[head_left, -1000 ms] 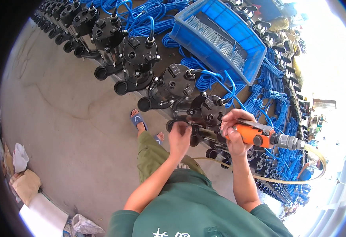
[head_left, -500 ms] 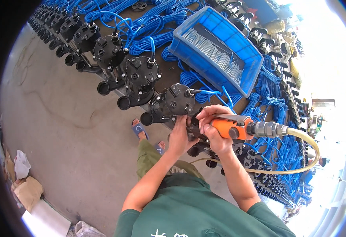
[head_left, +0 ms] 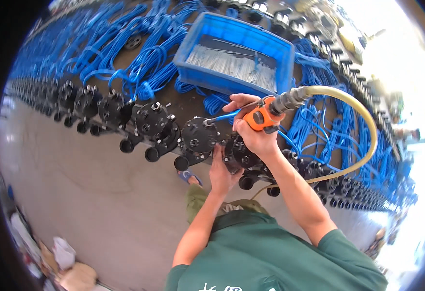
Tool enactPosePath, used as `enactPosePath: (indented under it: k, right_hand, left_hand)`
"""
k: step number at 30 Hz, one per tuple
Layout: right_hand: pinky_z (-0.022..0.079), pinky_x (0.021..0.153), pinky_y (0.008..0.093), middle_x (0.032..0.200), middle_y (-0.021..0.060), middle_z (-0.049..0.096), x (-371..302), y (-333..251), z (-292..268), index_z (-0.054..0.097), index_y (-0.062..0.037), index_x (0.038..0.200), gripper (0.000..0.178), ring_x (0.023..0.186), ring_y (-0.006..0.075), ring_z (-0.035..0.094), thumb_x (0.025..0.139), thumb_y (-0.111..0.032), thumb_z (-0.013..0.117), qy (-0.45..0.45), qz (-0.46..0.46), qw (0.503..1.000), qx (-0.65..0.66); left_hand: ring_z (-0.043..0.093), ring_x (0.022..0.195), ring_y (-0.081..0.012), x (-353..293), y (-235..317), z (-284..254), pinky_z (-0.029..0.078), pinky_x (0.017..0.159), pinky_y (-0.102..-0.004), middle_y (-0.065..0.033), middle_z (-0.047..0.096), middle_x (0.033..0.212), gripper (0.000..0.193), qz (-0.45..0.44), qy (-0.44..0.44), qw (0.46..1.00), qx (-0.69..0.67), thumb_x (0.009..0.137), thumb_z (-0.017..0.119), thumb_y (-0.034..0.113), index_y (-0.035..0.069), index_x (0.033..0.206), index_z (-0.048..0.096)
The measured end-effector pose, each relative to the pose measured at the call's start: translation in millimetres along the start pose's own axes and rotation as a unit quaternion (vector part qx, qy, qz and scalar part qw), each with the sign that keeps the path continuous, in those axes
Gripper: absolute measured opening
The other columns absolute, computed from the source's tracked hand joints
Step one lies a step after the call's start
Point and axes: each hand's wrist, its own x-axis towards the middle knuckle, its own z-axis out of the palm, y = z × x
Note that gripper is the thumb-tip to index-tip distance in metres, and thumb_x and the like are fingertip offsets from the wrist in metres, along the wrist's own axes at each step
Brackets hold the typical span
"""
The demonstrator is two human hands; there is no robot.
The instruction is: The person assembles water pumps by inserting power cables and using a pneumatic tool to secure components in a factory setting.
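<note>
Tool: orange air tool (head_left: 260, 116), clenched in the right hand (head_left: 252, 131), over a black valve (head_left: 240, 154) at the tabletop's near edge.
Hidden: its tip, behind the fingers.
Left hand (head_left: 220, 170): grip wrapped on the valve's underside.
Surface: long tabletop with a valve row, blue wires (head_left: 139, 72), blue crate (head_left: 236, 53); grey concrete floor (head_left: 76, 194).
Axis: tool points left, yellow hose (head_left: 363, 126) trailing right.

A single head-worn fisheye view looks steeply down, close over the long bench (head_left: 183, 104) that crosses the frame's upper half, grey concrete floor (head_left: 91, 194) lower left.
</note>
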Motion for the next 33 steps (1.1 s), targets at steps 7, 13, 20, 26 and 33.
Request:
enactPosePath:
  k: [7,13,20,26,33]
  right_hand:
    - [0.051,0.056,0.0246,0.088,0.0127,0.066,-82.1,-43.1,-55.5,0.063,0.0029,0.108,0.029,0.063,0.0123,0.061,0.082,-0.009,0.068,-0.017,-0.036,0.996,0.074]
    - [0.055,0.068,0.0289,0.085,0.0099,0.070,-91.0,-16.0,-58.6,0.068,0.0018,0.099,0.025,0.075,0.0144,0.067,0.075,-0.001,0.064,-0.055,-0.079,0.995,0.005]
    - [0.054,0.071,0.0307,0.089,0.0082,0.069,-65.5,-40.9,-83.9,0.065,0.0010,0.099,0.026,0.080,0.0150,0.068,0.074,0.003,0.058,0.036,-0.135,0.989,0.058]
    - [0.055,0.068,0.0289,0.087,0.0082,0.069,-32.8,-2.1,-93.9,0.062,0.0035,0.095,0.021,0.078,0.0136,0.067,0.075,0.007,0.060,0.051,-0.097,0.994,0.028]
    - [0.057,0.071,0.0311,0.095,0.0111,0.070,-37.5,-2.9,-83.0,0.060,0.0022,0.108,0.035,0.084,0.0197,0.071,0.074,0.007,0.060,0.033,-0.128,0.988,0.077]
  left_hand:
    - [0.067,0.108,-0.0348,-7.6,4.9,2.5,0.054,0.091,-0.0401,-0.0220,0.064,0.123,0.109,-0.095,-0.044,0.994,-0.038,0.063,0.087,0.013,-0.001,0.152,0.026]
    - [0.066,0.110,-0.0294,-2.4,-5.7,8.0,0.053,0.091,-0.0372,-0.0184,0.064,0.122,0.086,-0.015,-0.065,0.998,0.022,0.080,0.079,0.021,-0.001,0.148,0.031]
    - [0.065,0.098,-0.0263,-31.1,72.5,-0.6,0.052,0.083,-0.0353,-0.0162,0.062,0.113,0.052,-0.066,0.050,0.996,-0.029,0.087,0.073,0.017,-0.005,0.128,0.049]
    - [0.064,0.073,-0.0173,-66.1,36.2,21.2,0.052,0.068,-0.0312,-0.0117,0.067,0.089,0.026,-0.076,-0.138,0.986,-0.051,0.086,0.071,0.004,-0.005,0.108,0.062]
    - [0.066,0.069,-0.0291,-48.0,29.8,53.4,0.052,0.065,-0.0375,-0.0161,0.066,0.080,0.026,0.003,-0.117,0.993,0.019,0.082,0.069,0.001,-0.003,0.107,0.067]
